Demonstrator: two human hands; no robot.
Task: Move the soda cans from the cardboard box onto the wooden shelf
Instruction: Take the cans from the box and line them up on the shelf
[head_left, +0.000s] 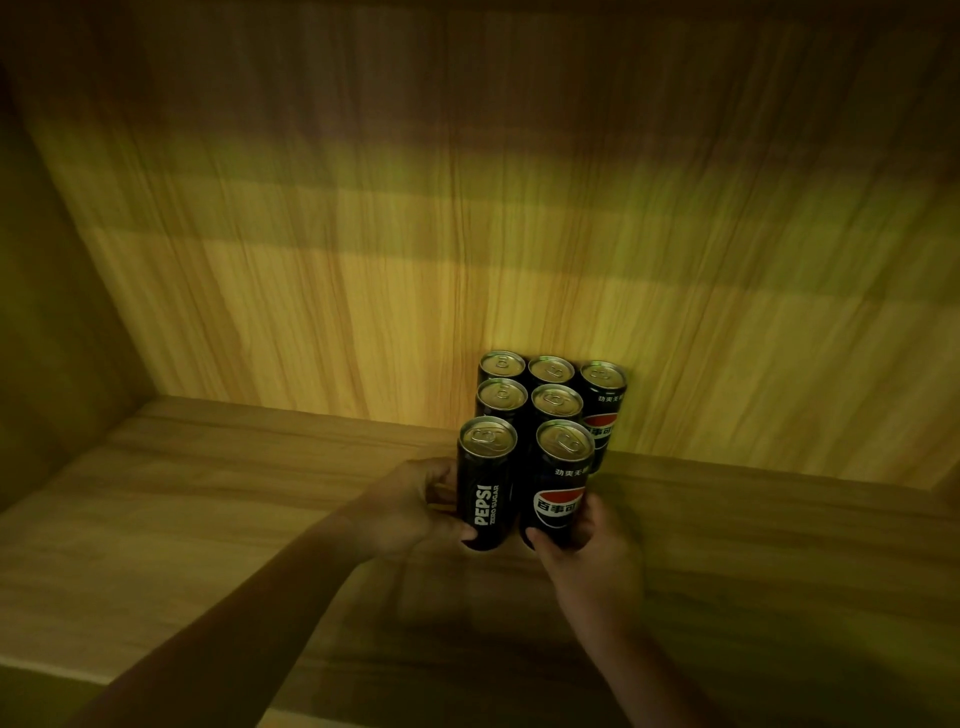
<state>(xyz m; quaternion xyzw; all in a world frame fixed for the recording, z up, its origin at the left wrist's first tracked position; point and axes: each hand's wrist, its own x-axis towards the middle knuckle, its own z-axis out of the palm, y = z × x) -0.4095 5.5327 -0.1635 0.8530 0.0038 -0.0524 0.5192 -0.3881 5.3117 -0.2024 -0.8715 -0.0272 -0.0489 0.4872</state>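
Several black Pepsi soda cans stand upright in a tight cluster on the wooden shelf (218, 499), against its back panel. My left hand (415, 506) grips the front left can (485, 486), the one lettered PEPSI ZERO SUGAR. My right hand (587, 545) grips the front right can (558, 486), which shows the round logo. Both held cans are upright at the front of the cluster, right behind them two more rows (553, 402). Another can (602, 410) stands at the back right. The cardboard box is out of view.
The wooden back panel (467, 234) rises behind the cans. A side wall (57, 312) closes the shelf on the left. Bare shelf board stretches left and right of the cluster, and its front edge (78, 670) runs along the bottom left.
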